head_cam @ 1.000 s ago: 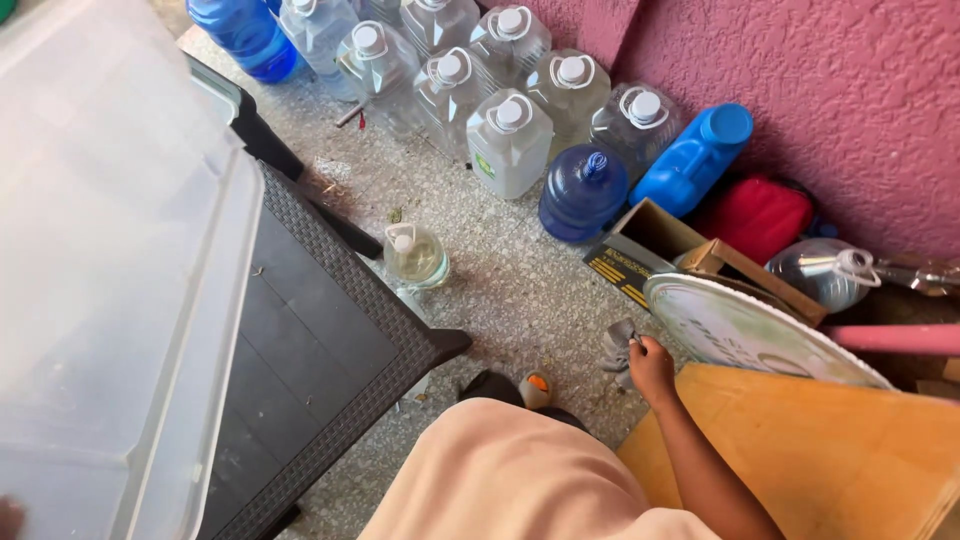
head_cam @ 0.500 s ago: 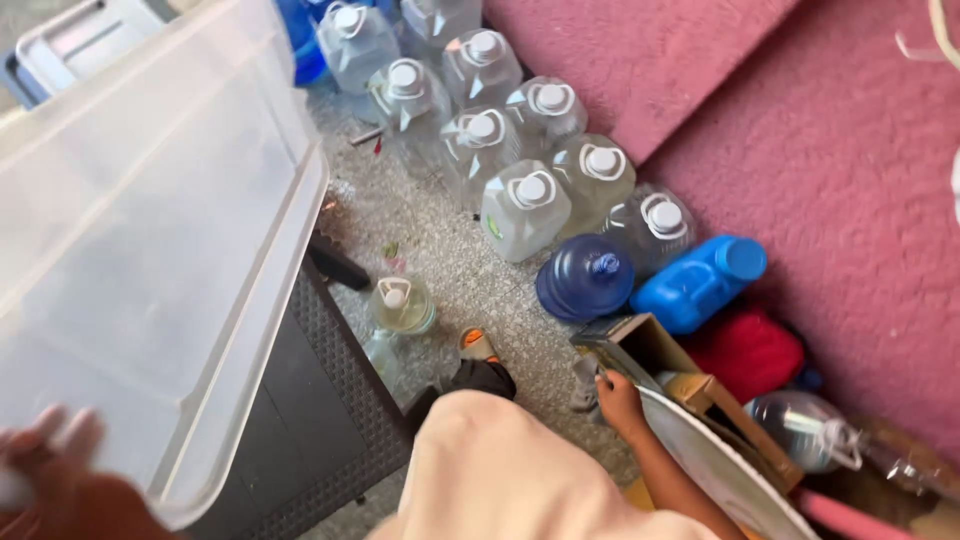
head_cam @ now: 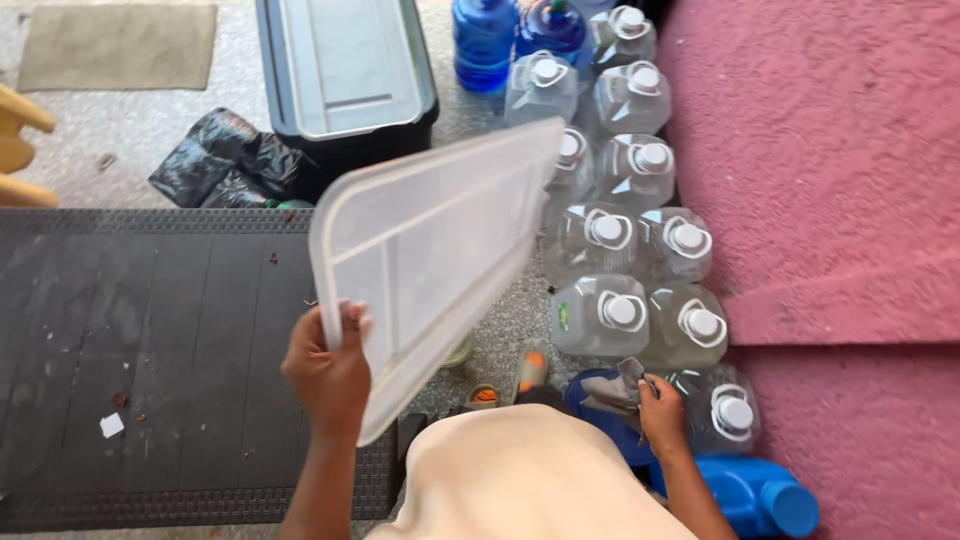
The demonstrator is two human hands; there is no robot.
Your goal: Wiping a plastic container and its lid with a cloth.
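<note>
Left hand grips the clear lid, tilted over the dark table. Right hand pinches a grey cloth beside the jugs.

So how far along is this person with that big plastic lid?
Done, it seems: the translucent lid is off any container and up in the air. In hand: the left hand grips its lower corner, tilted above the dark woven-edged table, while the right hand holds a grey cloth. Left: the lid rests nowhere yet.

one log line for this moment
left hand: holds clear plastic lid | right hand: grips grey cloth | nearby: jugs, dark table
</note>
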